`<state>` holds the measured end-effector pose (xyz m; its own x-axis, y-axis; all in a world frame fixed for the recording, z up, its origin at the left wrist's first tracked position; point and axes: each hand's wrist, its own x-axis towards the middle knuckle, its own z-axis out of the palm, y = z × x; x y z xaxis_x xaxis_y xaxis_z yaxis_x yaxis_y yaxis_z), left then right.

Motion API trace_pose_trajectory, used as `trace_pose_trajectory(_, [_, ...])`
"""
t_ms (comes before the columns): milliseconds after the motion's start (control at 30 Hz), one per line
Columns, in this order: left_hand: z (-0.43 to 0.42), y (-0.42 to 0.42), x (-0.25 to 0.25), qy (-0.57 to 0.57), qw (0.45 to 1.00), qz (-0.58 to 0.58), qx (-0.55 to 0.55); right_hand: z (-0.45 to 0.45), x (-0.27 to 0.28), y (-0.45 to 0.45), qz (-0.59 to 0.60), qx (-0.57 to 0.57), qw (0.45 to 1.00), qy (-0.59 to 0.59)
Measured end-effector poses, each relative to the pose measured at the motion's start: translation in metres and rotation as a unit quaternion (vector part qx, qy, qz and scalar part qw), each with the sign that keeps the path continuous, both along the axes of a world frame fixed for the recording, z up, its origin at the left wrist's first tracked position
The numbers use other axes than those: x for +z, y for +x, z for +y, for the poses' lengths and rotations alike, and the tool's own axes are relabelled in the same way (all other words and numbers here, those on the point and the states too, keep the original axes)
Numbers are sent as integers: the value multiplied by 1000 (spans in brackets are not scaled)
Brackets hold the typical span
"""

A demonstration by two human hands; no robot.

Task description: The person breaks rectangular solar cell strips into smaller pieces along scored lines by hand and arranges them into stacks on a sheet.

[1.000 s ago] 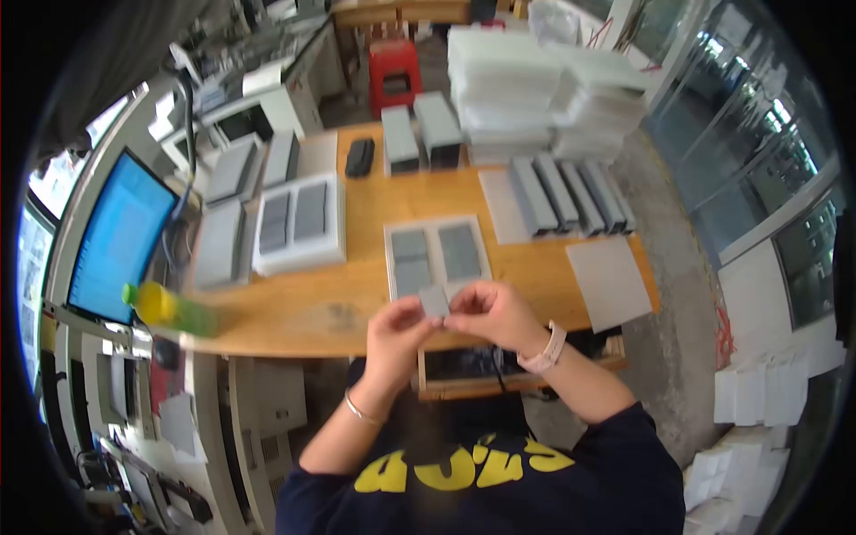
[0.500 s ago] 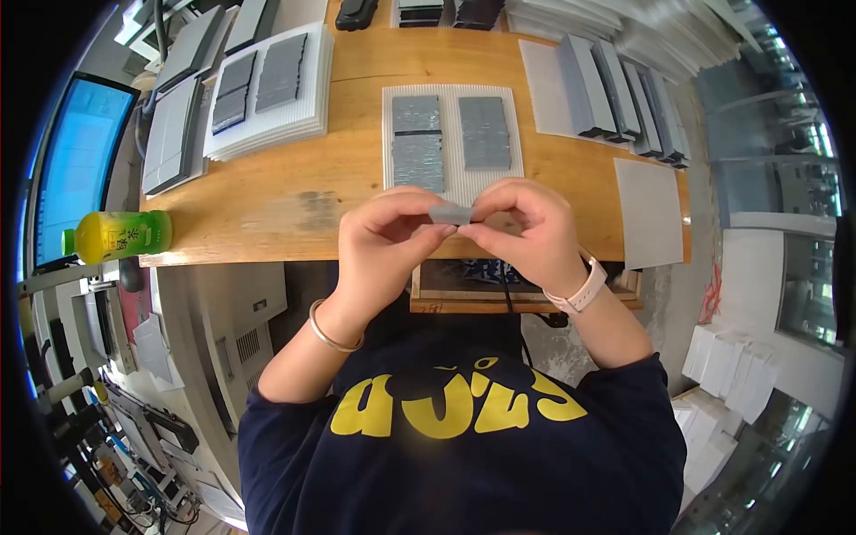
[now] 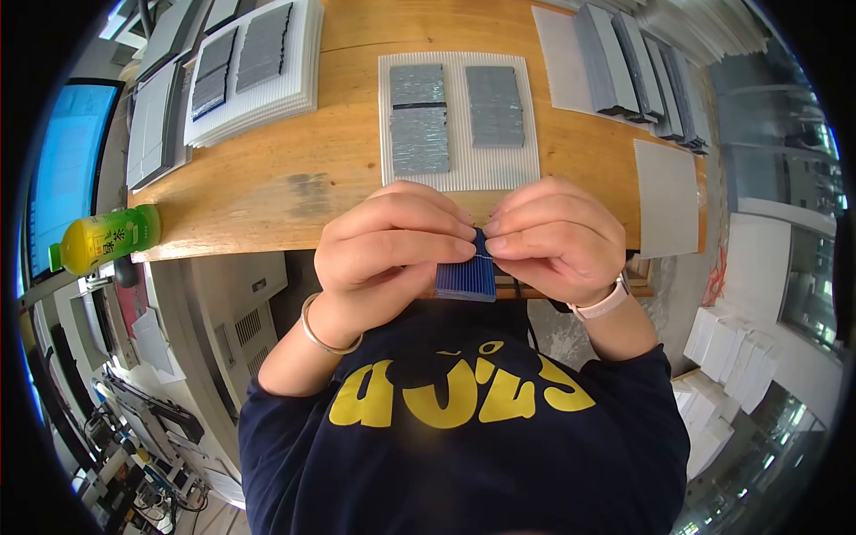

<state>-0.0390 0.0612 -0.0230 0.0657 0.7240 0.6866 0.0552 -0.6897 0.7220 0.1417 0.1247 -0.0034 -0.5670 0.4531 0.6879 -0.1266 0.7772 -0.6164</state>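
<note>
Close to my body, past the front edge of the table, both hands pinch a small dark blue solar cell piece [image 3: 465, 280] with fine parallel lines. My left hand [image 3: 385, 239] grips its upper left part, fingers bent. My right hand [image 3: 563, 239] pinches the upper right edge, fingertips almost meeting the left ones. A thin pale line crosses the piece between the fingertips. The fingers hide its top. Beyond my hands, a white corrugated board [image 3: 459, 169] carries grey cell stacks, two on the left [image 3: 419, 141] and one on the right [image 3: 496, 107].
At left, another pile of white corrugated boards [image 3: 303, 98] holds grey stacks. A green-labelled tea bottle [image 3: 107, 239] lies at the left table edge, by a monitor [image 3: 71, 169]. Grey-and-white blocks [image 3: 615, 67] stand at back right, and a white sheet [image 3: 667, 196] overhangs the right front edge.
The piece between my hands showed a grey side and now shows its blue lined face, hanging lower. My hands have turned, backs of the fingers up. The view has shifted slightly.
</note>
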Motion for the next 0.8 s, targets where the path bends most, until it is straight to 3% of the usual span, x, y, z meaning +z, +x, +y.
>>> trace_pose_trajectory(200, [-5, -2, 7, -130, 990, -31, -42, -1, -2, 3, -20, 27, 989, -142])
trace_pose_trajectory(267, [-9, 7, 4, -203, 969, -129, -51, -4, -6, 5, -40, 28, 974, -222])
trace_pose_trajectory(467, [-18, 19, -7, -378, 889, -257, -23, -6, -16, 9, -48, 73, 856, -509])
trace_pose_trajectory(567, [-17, 22, -7, -407, 869, -281, -29, -4, -13, 12, -61, 85, 809, -579])
trace_pose_trajectory(800, [-12, 27, -6, -467, 829, -305, -35, -3, -23, 13, -54, 78, 776, -623])
